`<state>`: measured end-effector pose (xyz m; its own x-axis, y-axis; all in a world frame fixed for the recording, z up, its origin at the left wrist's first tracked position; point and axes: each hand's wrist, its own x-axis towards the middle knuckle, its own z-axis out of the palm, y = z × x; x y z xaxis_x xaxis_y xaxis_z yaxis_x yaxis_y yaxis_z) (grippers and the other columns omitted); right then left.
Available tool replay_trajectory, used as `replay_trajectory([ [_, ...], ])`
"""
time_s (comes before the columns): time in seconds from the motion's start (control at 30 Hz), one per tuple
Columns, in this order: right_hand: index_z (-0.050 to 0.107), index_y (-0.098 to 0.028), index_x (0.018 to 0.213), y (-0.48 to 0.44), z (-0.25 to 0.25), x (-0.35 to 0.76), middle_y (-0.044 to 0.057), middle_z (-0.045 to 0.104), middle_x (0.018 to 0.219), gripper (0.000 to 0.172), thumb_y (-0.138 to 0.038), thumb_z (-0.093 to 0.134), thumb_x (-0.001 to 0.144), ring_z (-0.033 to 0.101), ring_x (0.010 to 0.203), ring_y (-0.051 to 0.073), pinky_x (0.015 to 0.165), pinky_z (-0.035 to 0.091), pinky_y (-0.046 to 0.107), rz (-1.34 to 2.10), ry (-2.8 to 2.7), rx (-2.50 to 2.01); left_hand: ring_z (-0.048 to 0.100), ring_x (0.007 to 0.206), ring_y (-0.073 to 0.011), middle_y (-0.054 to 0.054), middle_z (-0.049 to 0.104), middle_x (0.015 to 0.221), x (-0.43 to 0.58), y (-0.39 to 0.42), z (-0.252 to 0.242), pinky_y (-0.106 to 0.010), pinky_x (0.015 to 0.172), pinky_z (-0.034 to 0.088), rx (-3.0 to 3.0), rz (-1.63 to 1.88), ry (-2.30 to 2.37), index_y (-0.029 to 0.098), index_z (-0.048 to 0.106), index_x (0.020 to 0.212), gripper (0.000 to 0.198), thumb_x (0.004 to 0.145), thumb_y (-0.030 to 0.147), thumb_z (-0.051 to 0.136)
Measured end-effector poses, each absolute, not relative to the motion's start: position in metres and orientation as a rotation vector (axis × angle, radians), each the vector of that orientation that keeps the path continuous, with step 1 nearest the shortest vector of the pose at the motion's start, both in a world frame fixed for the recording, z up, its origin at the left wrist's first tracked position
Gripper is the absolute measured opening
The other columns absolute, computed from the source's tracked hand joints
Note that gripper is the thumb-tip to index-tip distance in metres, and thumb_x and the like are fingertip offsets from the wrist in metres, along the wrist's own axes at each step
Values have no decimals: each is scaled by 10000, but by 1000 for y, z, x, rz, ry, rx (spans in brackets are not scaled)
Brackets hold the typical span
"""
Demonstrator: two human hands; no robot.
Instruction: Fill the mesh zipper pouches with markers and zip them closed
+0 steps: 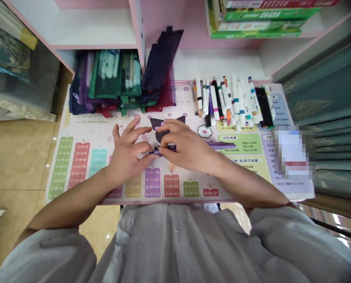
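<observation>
Two hands: both on one thin purple item, lying on the desk mat.
Left grip: pinching its end, other fingers spread.
Right grip: fingertips pinching it too.
Markers: rowed behind.

A pale grey-white shirt is worn, closed down the front by small matching buttons. Its loose, creased sleeves are ended above the elbows, and both forearms are left bare.
</observation>
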<state>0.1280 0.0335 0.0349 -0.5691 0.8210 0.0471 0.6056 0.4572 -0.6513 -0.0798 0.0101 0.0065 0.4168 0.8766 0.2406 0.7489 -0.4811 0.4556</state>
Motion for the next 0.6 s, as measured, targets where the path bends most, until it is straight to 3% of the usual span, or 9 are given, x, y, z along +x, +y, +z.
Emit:
replay_trajectory([
  [0.6,642,-190,608,37,36,133,62,696,1206,202,-119,606,794,460,1387,351,1108,408,545,800,-2343,-1223,372,1452,-313,3,650,1285,-81,11,8,-590,1214,93,2387,663,1408,261,630,644,294,844,471,677],
])
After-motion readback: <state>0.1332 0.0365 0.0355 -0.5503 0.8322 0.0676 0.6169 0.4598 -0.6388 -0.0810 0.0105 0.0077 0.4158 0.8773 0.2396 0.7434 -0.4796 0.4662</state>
